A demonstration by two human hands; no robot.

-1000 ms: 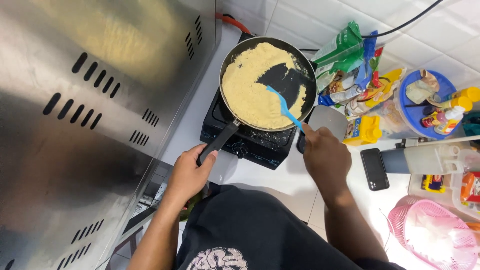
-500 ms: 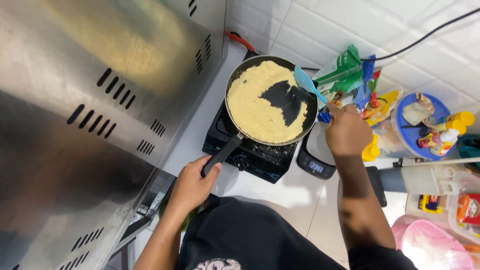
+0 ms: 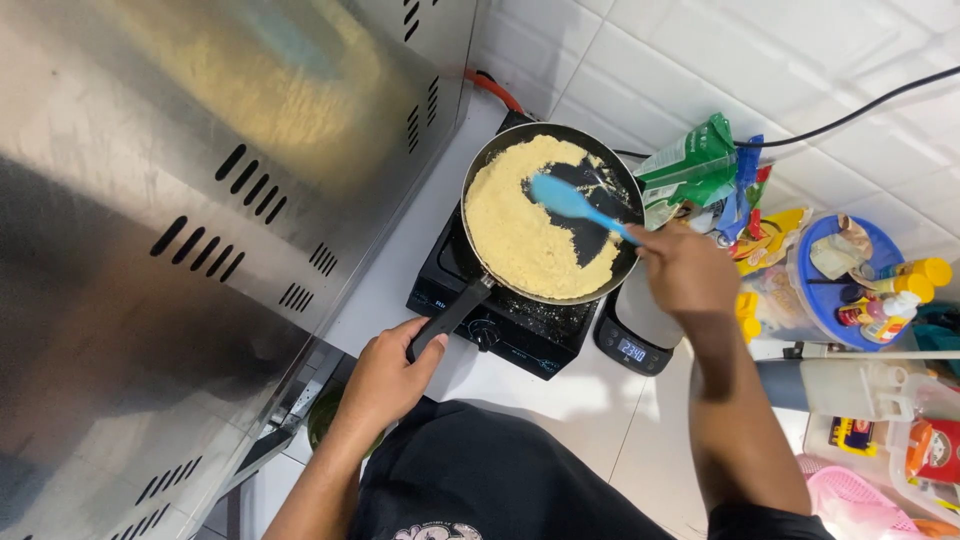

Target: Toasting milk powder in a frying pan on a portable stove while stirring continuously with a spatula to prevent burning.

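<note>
A black frying pan (image 3: 492, 156) sits on a black portable stove (image 3: 520, 322). Yellow crumbly food (image 3: 518, 232) covers most of its bottom, with a bare dark patch at the right. My left hand (image 3: 388, 378) grips the pan's black handle (image 3: 452, 314) at the near end. My right hand (image 3: 686, 268) holds a light blue spatula (image 3: 572, 203) by its handle, and the blade lies over the bare patch inside the pan.
A tall steel cabinet with vent slots (image 3: 180, 230) fills the left. A small digital scale (image 3: 634, 340) sits right of the stove. Green packets (image 3: 694, 166) and a blue bowl of bottles (image 3: 852, 280) crowd the right counter. A pink basket (image 3: 850, 500) lies at the lower right.
The spatula blade swung from the pan's right rim back into the pan over the bare patch. My left hand stayed on the handle. The view shifted slightly.
</note>
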